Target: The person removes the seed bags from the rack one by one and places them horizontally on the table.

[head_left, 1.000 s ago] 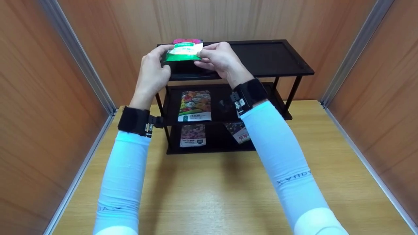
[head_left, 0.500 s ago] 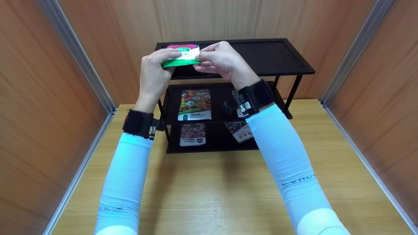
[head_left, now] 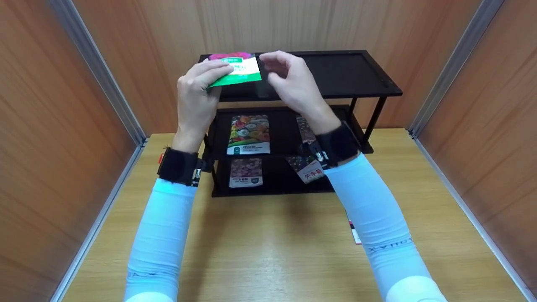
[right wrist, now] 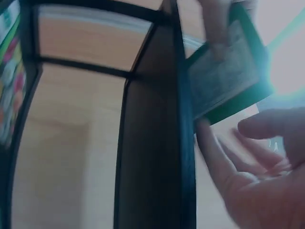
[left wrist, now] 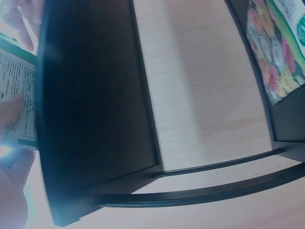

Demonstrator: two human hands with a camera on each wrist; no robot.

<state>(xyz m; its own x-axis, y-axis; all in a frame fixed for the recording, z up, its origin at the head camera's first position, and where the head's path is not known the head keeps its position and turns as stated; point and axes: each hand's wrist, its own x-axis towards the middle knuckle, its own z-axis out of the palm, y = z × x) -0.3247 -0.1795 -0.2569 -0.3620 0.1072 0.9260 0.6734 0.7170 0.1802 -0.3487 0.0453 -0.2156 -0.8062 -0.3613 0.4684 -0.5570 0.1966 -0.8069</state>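
The left hand [head_left: 197,88] pinches a packet [head_left: 241,69], fingers lying over its front and thumb against the printed back. The packet is held up at the left end of the black rack's top shelf [head_left: 335,73]; whether it touches the shelf, I cannot tell. Its front is pink, white and green. The right hand [head_left: 291,82] is just beside the packet's right edge, its fingers bent, with a gap between them and the thumb; whether a fingertip touches the packet, I cannot tell.

The middle shelf [head_left: 283,130] holds a flower packet [head_left: 249,131] on the left and a second packet [head_left: 305,128] farther right. On the bottom shelf [head_left: 275,178] lie a pale pink packet [head_left: 246,172] and a tilted packet with red lettering [head_left: 309,170].

The right wrist and its black band [head_left: 340,142] hide part of that second packet. The right sleeve [head_left: 371,201] covers most of a flat thing [head_left: 355,235] on the wooden surface [head_left: 260,247]. The left wrist view cuts off the held packet at the edge; in the right wrist view, glare and blur make its small print unreadable.
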